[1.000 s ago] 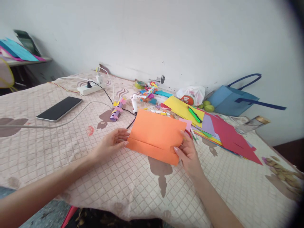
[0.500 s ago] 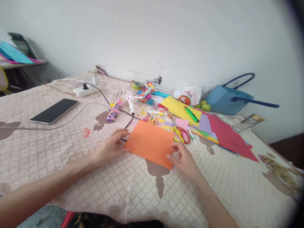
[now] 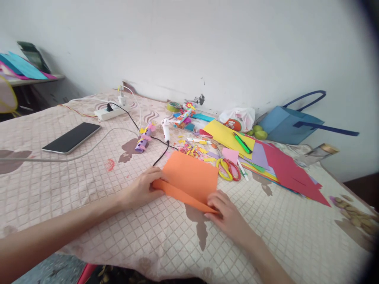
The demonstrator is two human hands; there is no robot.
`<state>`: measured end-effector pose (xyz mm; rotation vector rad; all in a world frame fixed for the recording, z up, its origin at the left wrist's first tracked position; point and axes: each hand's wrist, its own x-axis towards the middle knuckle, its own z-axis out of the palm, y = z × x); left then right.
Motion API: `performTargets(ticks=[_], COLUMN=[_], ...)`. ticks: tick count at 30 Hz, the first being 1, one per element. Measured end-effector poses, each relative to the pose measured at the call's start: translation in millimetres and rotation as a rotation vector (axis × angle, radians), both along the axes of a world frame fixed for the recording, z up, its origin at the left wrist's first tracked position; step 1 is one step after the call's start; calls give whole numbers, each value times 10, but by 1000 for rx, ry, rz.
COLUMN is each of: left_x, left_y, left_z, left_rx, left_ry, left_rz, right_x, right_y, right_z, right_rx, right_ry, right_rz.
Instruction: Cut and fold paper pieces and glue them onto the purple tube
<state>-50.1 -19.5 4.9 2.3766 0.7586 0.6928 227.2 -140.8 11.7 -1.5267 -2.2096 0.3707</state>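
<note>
The counter [image 3: 89,221], draped in a checked cloth, is carrying an orange paper sheet [image 3: 191,177] near its front edge. The left hand [image 3: 142,189] is pinching the sheet's left corner; the right hand [image 3: 226,211] is pressing flat on the fold's right end. Uneven pressure risks skewing the crease, and the scissors [image 3: 227,169] are lying just beside.
</note>
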Motion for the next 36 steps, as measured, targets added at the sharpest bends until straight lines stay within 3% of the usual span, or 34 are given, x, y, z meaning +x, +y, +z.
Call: performTargets(ticks=[3,7,10,14,17,21,26,31,36], left_x=[-80,-197,-267,-334,-349,-313,-239,-177,-156], left_y=[0,13,20,1,-18,-15,-1,-10,-8], left_z=[-8,21,85,127,66,-11,51,53,11], left_rx=[110,301,357,354,269,55,-141,-118,-80], left_ry=[-42,-9,38,83,69,39,20,21,49], left_rz=[-153,-359,-467,-517,-444,-160,-51,75,110], right_x=[14,42,53,89,126,112,27,-19,-63], right_y=[-137,-259,-277,-267,-269,-260,-201,-138,-125], right_z=[-72,-124,-120,-122,-154,-170,-111,-79,-74], right_rx=[156,349,402,389,292,106,-39,-145,-155], right_ry=[-39,-58,-70,-63,-13,90,234,316,347], right_rz=[131,185,196,211,177,26,-140,-250,-296])
